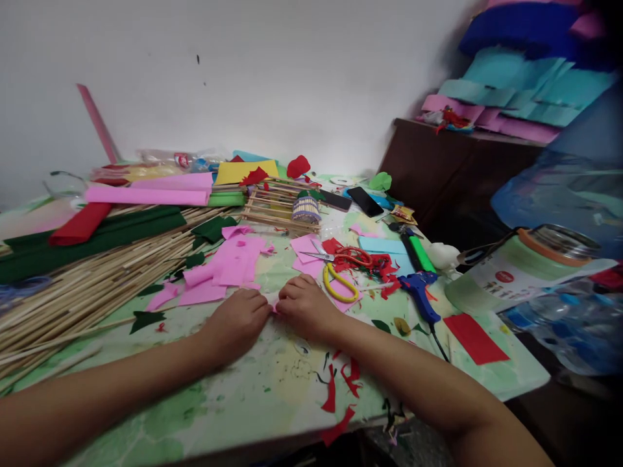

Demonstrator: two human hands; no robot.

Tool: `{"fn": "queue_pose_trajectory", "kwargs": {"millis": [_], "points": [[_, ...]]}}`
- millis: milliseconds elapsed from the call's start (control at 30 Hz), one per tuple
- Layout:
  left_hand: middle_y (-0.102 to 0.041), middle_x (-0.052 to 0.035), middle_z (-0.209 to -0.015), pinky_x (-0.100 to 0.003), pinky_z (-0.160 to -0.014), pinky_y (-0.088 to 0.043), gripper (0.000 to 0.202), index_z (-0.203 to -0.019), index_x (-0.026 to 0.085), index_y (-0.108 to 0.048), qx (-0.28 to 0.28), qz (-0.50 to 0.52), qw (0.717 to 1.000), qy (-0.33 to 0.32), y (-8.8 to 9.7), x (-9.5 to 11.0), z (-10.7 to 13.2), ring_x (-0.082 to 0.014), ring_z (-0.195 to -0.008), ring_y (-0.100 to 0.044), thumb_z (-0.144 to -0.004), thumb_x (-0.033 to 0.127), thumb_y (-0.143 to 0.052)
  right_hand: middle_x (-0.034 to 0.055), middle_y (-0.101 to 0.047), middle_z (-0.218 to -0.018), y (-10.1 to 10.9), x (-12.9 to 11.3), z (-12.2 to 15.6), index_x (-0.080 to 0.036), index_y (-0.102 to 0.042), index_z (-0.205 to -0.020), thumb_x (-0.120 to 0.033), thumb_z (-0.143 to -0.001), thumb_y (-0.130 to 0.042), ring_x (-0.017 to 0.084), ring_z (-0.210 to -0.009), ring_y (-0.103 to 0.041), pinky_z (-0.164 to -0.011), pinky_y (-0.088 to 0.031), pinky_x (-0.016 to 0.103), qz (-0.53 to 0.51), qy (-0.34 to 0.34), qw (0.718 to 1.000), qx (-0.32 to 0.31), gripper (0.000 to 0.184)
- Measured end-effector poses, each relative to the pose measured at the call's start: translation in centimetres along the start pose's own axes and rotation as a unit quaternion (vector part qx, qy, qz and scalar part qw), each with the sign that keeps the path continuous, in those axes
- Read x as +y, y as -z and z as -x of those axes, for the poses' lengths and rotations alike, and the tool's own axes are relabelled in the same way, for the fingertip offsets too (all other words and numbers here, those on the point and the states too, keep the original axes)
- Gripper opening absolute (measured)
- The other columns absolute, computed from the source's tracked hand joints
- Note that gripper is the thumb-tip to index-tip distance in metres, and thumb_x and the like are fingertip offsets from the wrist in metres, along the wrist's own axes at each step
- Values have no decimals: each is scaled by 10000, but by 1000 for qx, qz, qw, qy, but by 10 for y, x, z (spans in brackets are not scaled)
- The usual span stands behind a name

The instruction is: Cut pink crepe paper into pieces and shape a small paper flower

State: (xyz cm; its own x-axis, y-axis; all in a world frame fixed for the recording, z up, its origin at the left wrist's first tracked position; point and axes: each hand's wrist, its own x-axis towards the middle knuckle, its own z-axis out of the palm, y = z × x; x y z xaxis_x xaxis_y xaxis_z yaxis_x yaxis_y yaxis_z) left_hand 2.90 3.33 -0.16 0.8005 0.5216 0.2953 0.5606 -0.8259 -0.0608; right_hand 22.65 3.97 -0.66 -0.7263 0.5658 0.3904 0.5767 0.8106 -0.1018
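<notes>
Pink scrap (274, 307), both hands (243, 319) (305, 305) pinching it, grip closed; cluttered table (233, 402), pale wall (292, 78)

Bare forearms (146, 379) angled inward, left hand (237, 324) near right hand (307, 308), fingers (292, 290) curled

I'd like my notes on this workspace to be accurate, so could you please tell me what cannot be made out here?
Head view: small pink piece between the bare left hand and bare right hand, which hide most of its shape.
Head view: long, thin, tan wooden sticks; the left edge cuts some off.
Head view: pale green cylindrical flask; blur makes its smaller print unreadable.
Head view: large translucent blue plastic object; the right edge cuts it off.
</notes>
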Motion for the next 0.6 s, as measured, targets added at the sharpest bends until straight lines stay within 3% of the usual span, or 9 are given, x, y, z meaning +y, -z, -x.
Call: {"fn": "queue_pose_trajectory", "kwargs": {"millis": [267,600], "points": [[-609,-102,-852,-392,-705,-428,259,-968,131,-626,-47,20,998,36,7,7,13,-242,-811,-523,-912,204,-384,55,-573,-1021,6,-5,1,-199,-629,-844,-169,-830,-540,208,-998,-408,-863,-278,365,9,-31,999,-28,95],[-626,-128,-972,-396,-701,-441,289,-1047,146,-618,-63,9,997,37,4,9,20,-250,-828,-550,-912,257,-388,39,-600,-971,0,2,-1,-184,-613,-860,-195,-865,-531,179,-954,-440,-857,-302,322,-36,-42,998,-36,83]]}}
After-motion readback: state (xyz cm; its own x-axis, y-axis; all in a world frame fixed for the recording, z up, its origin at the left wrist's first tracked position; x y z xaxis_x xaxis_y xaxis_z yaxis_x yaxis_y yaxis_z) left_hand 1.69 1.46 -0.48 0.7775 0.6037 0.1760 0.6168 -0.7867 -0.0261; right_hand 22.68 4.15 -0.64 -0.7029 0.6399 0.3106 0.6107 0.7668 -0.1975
